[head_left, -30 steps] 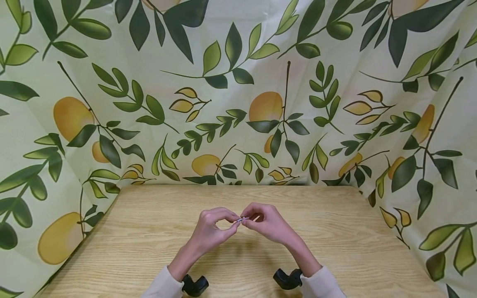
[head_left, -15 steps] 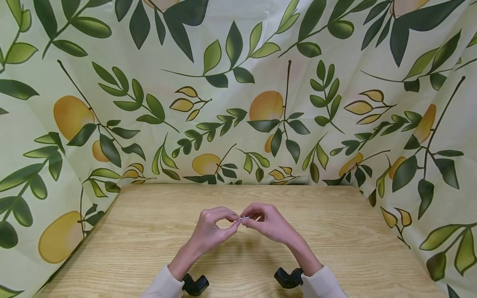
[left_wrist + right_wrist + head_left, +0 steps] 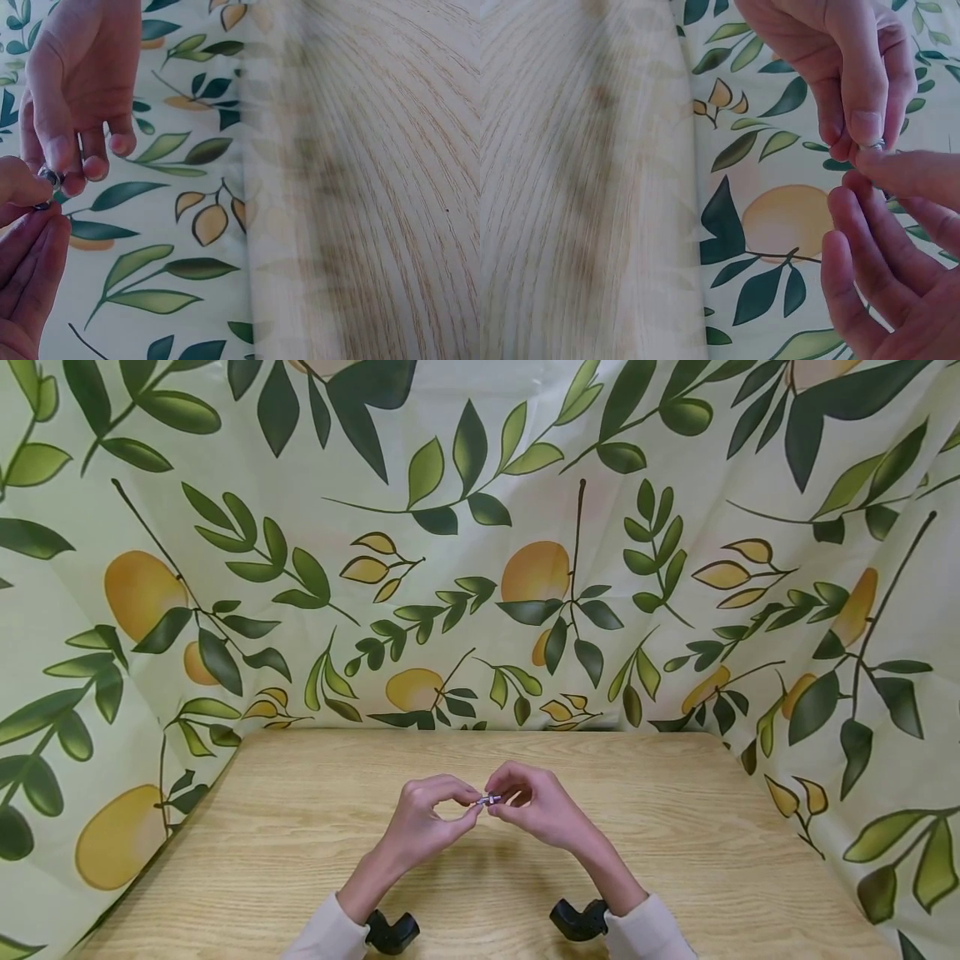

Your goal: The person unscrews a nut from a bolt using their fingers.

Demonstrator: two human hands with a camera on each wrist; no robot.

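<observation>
A tiny silver bolt (image 3: 483,801) is held level between both hands in the head view, with a wider ring, apparently a nut (image 3: 492,799), on its right part. My left hand (image 3: 426,818) pinches the bolt's left end between thumb and index finger. The thumb and index finger of my right hand (image 3: 543,808) are at the nut, one above and one below. In the left wrist view the shiny metal (image 3: 49,177) shows between the two hands' fingertips. Fingers mostly cover the metal (image 3: 879,145) in the right wrist view.
Below the hands lies a light wooden table (image 3: 300,827). A cloth (image 3: 480,635) printed with leaves and fruit hangs at its back and sides. Black curved devices sit at both wrists, the left one (image 3: 393,933) and the right one (image 3: 579,920).
The right fingertips have parted a little, and more of the metal, with its wider ring, shows between them. The left hand has stayed almost still.
</observation>
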